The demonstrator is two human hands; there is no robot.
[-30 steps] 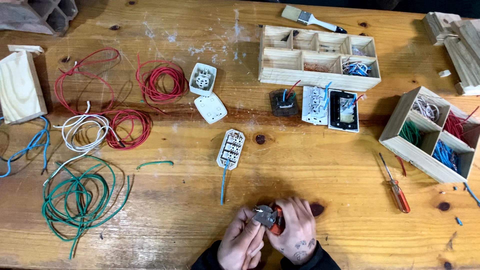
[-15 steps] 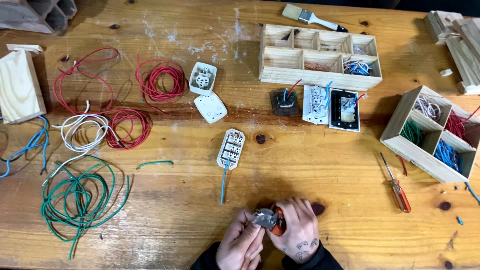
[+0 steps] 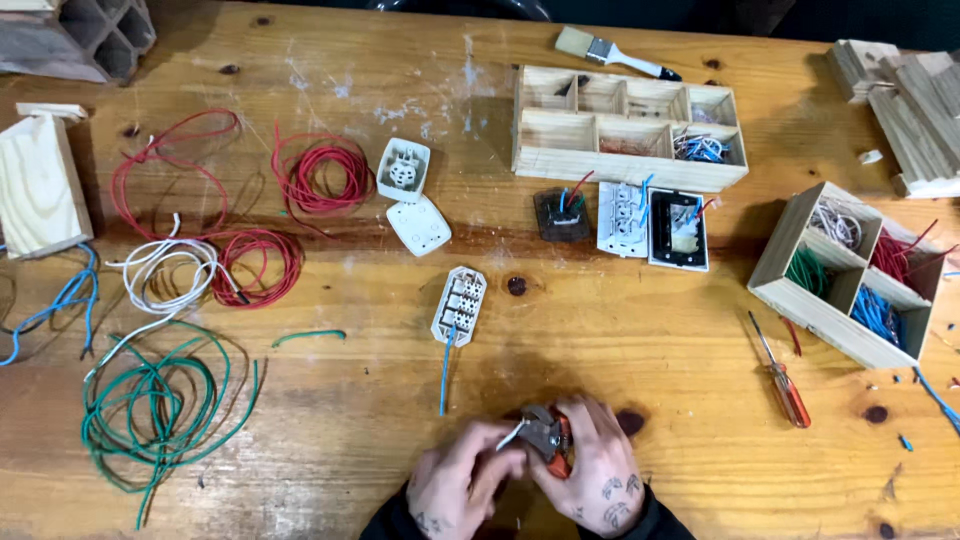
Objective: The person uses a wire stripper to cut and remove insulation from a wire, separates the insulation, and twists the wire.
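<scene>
Both hands meet at the table's near edge. My right hand [image 3: 598,470] grips pliers with orange handles [image 3: 547,437], the metal jaws pointing left. My left hand [image 3: 455,482] pinches a short white wire [image 3: 509,435] whose end sits at the jaws. Just beyond the hands lies a white socket module [image 3: 459,305] with a blue wire [image 3: 445,370] trailing toward me.
Coils of red [image 3: 322,175], white [image 3: 165,272] and green wire [image 3: 155,415] lie at left. Two wooden compartment boxes [image 3: 630,165] [image 3: 805,300] hold wire pieces. An orange-handled screwdriver [image 3: 782,378], white socket parts [image 3: 403,170], switch modules [image 3: 622,218] and a paintbrush [image 3: 610,52] are about.
The hands have stayed at the near edge with only small shifts; the white wire end now sticks out to the left of the pliers' jaws.
</scene>
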